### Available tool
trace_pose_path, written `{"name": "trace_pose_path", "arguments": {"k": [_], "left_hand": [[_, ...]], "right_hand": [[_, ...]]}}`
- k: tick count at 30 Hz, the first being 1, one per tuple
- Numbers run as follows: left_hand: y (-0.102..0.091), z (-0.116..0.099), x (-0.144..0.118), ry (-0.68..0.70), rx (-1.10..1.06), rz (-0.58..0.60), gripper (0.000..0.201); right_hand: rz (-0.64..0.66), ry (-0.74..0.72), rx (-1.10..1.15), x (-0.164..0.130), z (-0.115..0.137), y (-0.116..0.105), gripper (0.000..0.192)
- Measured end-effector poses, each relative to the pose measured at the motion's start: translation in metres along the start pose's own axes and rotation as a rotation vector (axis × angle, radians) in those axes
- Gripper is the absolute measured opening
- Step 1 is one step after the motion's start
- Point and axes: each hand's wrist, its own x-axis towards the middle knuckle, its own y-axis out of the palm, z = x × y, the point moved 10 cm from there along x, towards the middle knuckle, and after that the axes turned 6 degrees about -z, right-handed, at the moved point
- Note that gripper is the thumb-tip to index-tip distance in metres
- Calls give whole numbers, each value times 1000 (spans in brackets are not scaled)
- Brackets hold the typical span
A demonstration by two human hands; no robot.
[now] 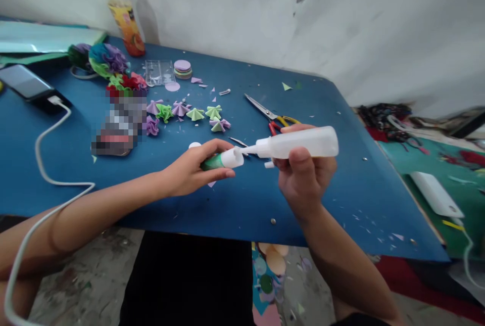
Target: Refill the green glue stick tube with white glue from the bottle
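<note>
My left hand is closed around a small green-and-white tube, its white mouth facing right. In my right hand is a translucent white squeeze bottle, tilted nearly level. The bottle's thin nozzle reaches the tube's mouth; whether the tip is inside I cannot tell. A small white piece sticks out below the bottle, by my right fingers. Tweezers lie behind the nozzle, partly hidden. Scissors with red and yellow handles rest beyond my right hand.
Folded purple and green paper flowers sit on the blue table. Behind them are stacked paper discs and a clear plastic case. A drink bottle stands by the wall. A white cable crosses the left side from a phone.
</note>
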Motion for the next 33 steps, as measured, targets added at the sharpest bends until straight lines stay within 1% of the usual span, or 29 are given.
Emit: {"name": "trace_pose_path", "arguments": {"k": [3,9,14,16,19,22,25,27,29,31,33], "left_hand": [[0,-1,0,-6,-2,17,34],[5,2,-1,-71,-114,49,33],[6,10,-2,-114,-229,3,44],[5,11,-2,-116,-239,-7,44],[2,8,-1,-103,-175,-28,38],[0,5,0,-88,-87,-44,32],[-5,-2,2,-12,-33,-81,28],[-8,-5,3,37,-3,-112,29],[-9,-5,3,52,19,-122,31],[-9,-5,3,47,37,-118,32],[-8,-4,3,41,54,-110,32]], "right_hand": [[-65,15,75,0,0,-5,28],[-57,18,78,-1,-2,-4,29],[-59,-9,30,-1,-3,-5,33],[-60,-3,21,-2,-4,-4,34],[-60,-6,29,-2,-3,-3,34],[-72,-11,79,-1,0,-4,28],[-94,14,121,-1,1,-7,24],[-105,40,126,0,-1,-8,25],[-106,55,120,-1,-3,-9,27],[-91,55,104,-1,-4,-8,29],[-39,49,63,-2,-5,-3,31]]}}
